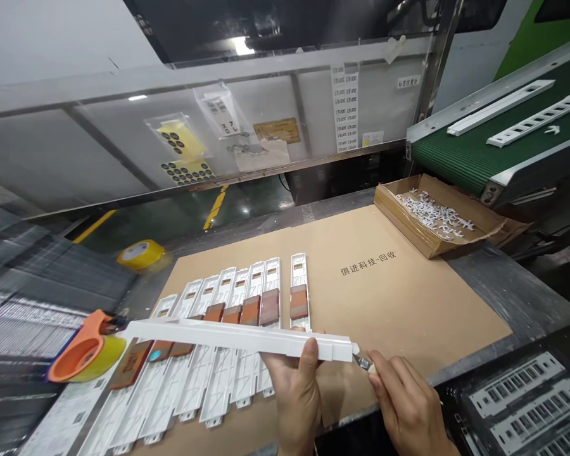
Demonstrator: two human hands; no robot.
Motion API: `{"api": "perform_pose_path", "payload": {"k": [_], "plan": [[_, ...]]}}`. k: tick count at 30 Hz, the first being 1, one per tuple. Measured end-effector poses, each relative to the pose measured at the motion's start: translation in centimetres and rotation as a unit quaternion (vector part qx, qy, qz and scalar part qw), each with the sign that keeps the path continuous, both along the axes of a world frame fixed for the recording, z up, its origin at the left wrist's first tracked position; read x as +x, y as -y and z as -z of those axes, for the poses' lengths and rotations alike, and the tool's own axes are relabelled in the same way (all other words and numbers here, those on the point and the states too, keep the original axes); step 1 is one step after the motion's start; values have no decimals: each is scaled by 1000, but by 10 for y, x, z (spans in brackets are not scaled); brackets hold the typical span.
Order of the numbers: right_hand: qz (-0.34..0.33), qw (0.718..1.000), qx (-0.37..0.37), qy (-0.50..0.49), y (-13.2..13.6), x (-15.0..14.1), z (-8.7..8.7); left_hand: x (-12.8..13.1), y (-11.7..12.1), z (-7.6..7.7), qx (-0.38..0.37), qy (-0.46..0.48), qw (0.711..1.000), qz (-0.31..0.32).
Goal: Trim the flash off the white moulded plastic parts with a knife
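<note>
My left grip [295, 387] is closed around a long white strip [237, 337], thumb pressed on its front face near the right end and the other fingers tucked behind. My right grip [408, 396] is pinched on a small knife [362, 362], most of its handle hidden in my fingers; the metal tip sits at the strip's right end, though I cannot tell whether it bites in.

I hold the strip level with a slight tilt, above the bench [527, 297] and across a row of white trays [218, 380] with brown blocks [250, 310] on them. Its left end reaches out near the orange tape holder [78, 354], so there is little room to swing that way. One lone tray [298, 266] lies just beside the row, a narrow gap between.

The widest room to move is to the right, over the printed part of the cardboard sheet [356, 304], whose near edge passes just below my hands. At its far right corner sits an open box [408, 221] of small white pieces [432, 212], close under the end of the green belt [484, 158]. White slotted parts [527, 399] lie beyond the near edge, to the right of my right grip.
</note>
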State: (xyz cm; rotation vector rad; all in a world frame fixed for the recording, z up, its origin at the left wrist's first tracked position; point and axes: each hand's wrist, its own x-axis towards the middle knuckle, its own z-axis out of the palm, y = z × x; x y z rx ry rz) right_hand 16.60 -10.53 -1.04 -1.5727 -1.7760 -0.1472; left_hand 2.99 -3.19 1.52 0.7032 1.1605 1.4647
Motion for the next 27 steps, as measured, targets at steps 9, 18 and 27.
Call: {"api": "perform_pose_path", "payload": {"k": [9, 18, 27], "plan": [[37, 995, -62, -65, -4, 23, 13, -2, 3, -1, -14, 51, 998, 25], [36, 988, -88, -124, -2, 30, 12, 0, 7, 0, -37, 117, 981, 147], [14, 922, -232, -310, 1, 23, -5, 6, 11, 5, -24, 150, 968, 201]]}}
